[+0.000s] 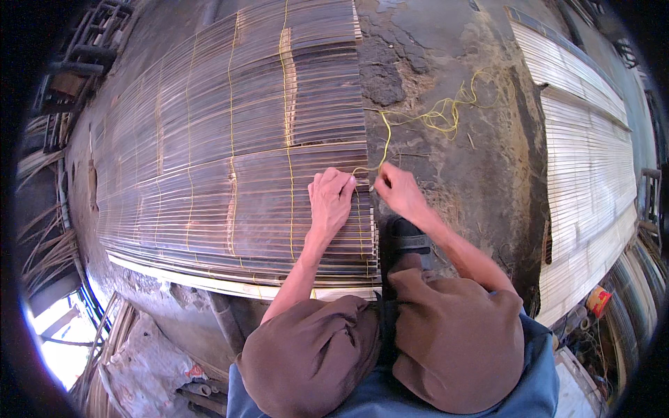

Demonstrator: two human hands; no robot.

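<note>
Dark slatted bamboo mat (230, 160): lies flat before me, laced with yellow rows. Yellow cord (425, 118): runs slack from my mat's right edge.

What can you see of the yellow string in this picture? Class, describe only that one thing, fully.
The yellow string is thin and bright. A loose tangle lies on the bare ground right of the dark slat mat. From it one strand runs down to the mat's right edge, where the right hand pinches it and the left hand presses flat on the slats beside it. Similar yellow lines cross the mat as stitched rows.

Bare dirt floor (446, 174) right of mat (209, 174) open; tangled yellow string (442, 115) ahead.
</note>
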